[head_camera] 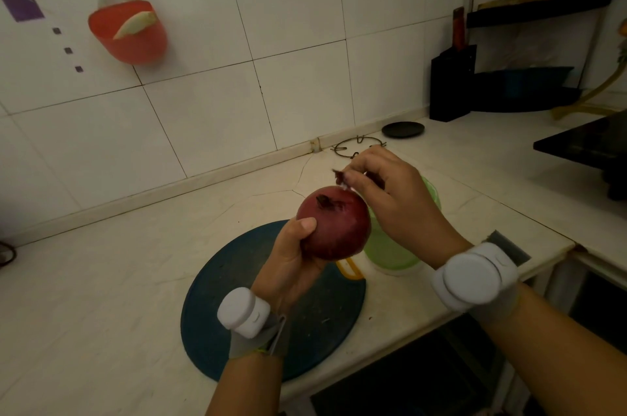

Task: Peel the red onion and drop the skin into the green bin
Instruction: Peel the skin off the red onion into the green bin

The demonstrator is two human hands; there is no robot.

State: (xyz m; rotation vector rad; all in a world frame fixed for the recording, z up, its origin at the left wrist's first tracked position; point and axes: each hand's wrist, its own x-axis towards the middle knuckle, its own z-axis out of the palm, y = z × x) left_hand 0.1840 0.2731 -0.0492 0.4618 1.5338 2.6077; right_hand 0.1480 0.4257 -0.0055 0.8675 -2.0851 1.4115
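My left hand (288, 256) grips a round red onion (336, 224) from below and the left, thumb pressed on its side, holding it above the dark round cutting board (237, 307). My right hand (393, 202) hovers just above and right of the onion, its fingertips pinching a small dark scrap of onion skin (338, 175). The green bin (390, 252) stands on the counter behind the onion, under my right hand, mostly hidden by both.
An orange-handled tool (349, 271) lies at the board's right edge. A wire trivet (353, 147) and a black lid (403, 129) sit near the wall. A knife block (453, 83) and dark stove (583, 140) stand at right. The counter edge drops off in front.
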